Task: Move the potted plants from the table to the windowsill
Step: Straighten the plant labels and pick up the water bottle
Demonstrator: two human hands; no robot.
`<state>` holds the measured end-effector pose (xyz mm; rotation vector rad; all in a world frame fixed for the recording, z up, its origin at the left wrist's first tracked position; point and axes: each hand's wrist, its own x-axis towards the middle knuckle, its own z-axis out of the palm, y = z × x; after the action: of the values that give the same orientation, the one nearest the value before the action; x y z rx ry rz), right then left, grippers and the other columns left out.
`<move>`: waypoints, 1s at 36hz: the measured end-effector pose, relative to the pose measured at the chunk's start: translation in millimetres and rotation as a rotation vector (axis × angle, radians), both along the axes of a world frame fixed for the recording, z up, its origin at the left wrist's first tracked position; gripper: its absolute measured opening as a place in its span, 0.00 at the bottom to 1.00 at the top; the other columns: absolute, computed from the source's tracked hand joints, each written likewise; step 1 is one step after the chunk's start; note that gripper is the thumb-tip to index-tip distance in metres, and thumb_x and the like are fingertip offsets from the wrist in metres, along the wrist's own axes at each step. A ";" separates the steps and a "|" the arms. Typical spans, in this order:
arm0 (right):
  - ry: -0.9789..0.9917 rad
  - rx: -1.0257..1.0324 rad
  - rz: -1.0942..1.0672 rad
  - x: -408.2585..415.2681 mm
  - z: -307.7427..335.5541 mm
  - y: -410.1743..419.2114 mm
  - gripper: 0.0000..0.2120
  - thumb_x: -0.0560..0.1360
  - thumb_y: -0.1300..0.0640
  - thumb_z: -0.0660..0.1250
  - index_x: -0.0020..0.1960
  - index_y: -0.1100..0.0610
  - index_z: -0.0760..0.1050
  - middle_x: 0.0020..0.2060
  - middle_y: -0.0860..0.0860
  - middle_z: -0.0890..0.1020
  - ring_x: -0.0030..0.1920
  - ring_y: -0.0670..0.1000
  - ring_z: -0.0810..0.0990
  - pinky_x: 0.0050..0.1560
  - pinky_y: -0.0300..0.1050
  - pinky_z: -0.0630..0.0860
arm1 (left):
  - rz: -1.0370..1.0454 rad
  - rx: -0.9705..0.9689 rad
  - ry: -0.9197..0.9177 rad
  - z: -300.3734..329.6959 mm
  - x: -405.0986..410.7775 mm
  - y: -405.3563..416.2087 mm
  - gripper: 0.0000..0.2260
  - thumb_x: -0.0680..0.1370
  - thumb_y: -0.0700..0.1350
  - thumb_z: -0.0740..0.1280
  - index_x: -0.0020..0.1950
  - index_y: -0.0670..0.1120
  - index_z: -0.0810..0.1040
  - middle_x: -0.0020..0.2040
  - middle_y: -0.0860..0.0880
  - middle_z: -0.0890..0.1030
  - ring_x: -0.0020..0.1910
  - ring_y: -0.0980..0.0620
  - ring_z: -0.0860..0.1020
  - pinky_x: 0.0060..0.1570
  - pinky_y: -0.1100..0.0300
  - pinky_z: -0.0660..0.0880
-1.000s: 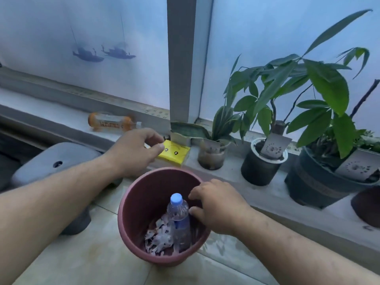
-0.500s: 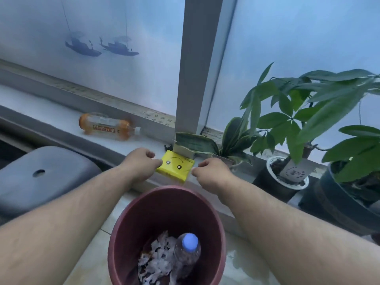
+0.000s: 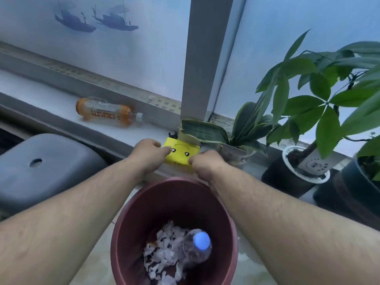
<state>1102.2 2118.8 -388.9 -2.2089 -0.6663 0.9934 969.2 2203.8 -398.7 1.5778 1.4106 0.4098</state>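
We see both hands at a yellow box [image 3: 182, 156] on the windowsill [image 3: 51, 112]. The left hand [image 3: 151, 154] pinches its left edge with curled fingers; the right hand [image 3: 205, 163] grips its right corner the same way. Just right of the box stand the potted plants: a small one [image 3: 236, 140] in a clear pot, then a leafy one [image 3: 296, 173] in a black pot and a dark pot [image 3: 353, 190] at the edge. An orange bottle [image 3: 107, 113] lies on the sill to the left. Below the arms sits a maroon bucket [image 3: 174, 202] holding a blue-capped bottle [image 3: 197, 246].
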 end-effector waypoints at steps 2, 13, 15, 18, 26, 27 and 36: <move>-0.005 0.076 -0.032 -4.3 5.5 -2.6 0.13 0.73 0.57 0.68 0.57 0.60 0.77 0.50 0.55 0.81 0.48 0.56 0.80 0.46 0.45 0.73 | 0.022 -0.031 -0.052 7.4 -4.9 0.4 0.15 0.77 0.56 0.70 0.52 0.44 0.81 0.53 0.45 0.81 0.45 0.46 0.79 0.56 0.45 0.81; -0.125 0.222 0.172 -24.0 35.2 -66.2 0.16 0.74 0.46 0.73 0.54 0.55 0.76 0.47 0.50 0.82 0.47 0.51 0.80 0.47 0.48 0.74 | -0.414 -0.294 0.022 79.4 -59.3 -29.5 0.18 0.74 0.46 0.76 0.61 0.49 0.75 0.46 0.39 0.84 0.35 0.46 0.82 0.35 0.53 0.81; -0.119 0.203 0.263 -27.9 31.5 -73.0 0.15 0.74 0.49 0.73 0.56 0.54 0.77 0.49 0.51 0.83 0.49 0.51 0.82 0.50 0.48 0.78 | -0.534 -0.309 0.155 82.0 -62.0 -41.9 0.15 0.76 0.47 0.75 0.59 0.45 0.77 0.47 0.36 0.85 0.36 0.46 0.83 0.37 0.54 0.82; -0.132 0.164 0.341 -32.2 25.6 -79.6 0.18 0.74 0.49 0.73 0.61 0.55 0.78 0.53 0.50 0.83 0.53 0.51 0.82 0.58 0.50 0.80 | -0.642 -0.333 0.322 74.5 -62.2 -60.3 0.13 0.78 0.49 0.72 0.57 0.41 0.80 0.46 0.37 0.86 0.38 0.46 0.84 0.38 0.55 0.83; -0.204 0.154 0.297 -22.2 23.1 -109.4 0.17 0.77 0.49 0.70 0.63 0.54 0.77 0.52 0.47 0.81 0.54 0.49 0.81 0.58 0.48 0.79 | -0.656 -0.201 0.721 57.2 -60.3 -92.7 0.21 0.82 0.55 0.60 0.58 0.36 0.74 0.36 0.40 0.87 0.32 0.43 0.85 0.31 0.57 0.82; -0.219 0.155 0.292 -20.1 22.3 -114.8 0.16 0.77 0.49 0.70 0.63 0.53 0.77 0.53 0.46 0.82 0.54 0.49 0.81 0.58 0.46 0.78 | -0.650 -0.160 0.747 59.2 -60.6 -92.0 0.21 0.83 0.55 0.59 0.58 0.36 0.74 0.35 0.40 0.87 0.28 0.44 0.83 0.28 0.59 0.80; -0.358 0.169 0.142 -8.6 23.1 -169.0 0.10 0.77 0.49 0.69 0.58 0.47 0.79 0.52 0.44 0.82 0.53 0.45 0.80 0.59 0.47 0.78 | -0.556 0.339 0.764 72.6 -67.6 -70.7 0.10 0.79 0.56 0.63 0.52 0.51 0.76 0.52 0.50 0.83 0.49 0.48 0.82 0.52 0.52 0.80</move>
<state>1093.6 1949.7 -365.7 -2.2294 -1.0406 0.5836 901.6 2133.1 -326.2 2.4711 1.3825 -0.3517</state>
